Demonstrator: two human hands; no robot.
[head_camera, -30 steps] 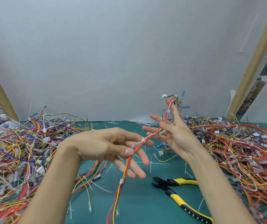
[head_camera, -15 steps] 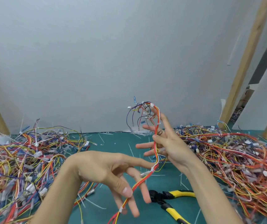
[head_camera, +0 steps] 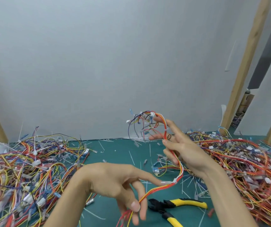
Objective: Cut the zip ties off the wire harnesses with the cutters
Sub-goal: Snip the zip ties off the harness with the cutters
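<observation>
Since a moment ago the left hand [head_camera: 115, 182] has dropped lower, pinching the red, orange and yellow wire harness [head_camera: 179, 163] between thumb and finger. A white zip tie [head_camera: 175, 180] binds it just past the index fingertip. Above, the right hand [head_camera: 185, 149] grips its upper stretch. Yellow-handled cutters [head_camera: 172, 207] lie just right of the left fingertips.
</observation>
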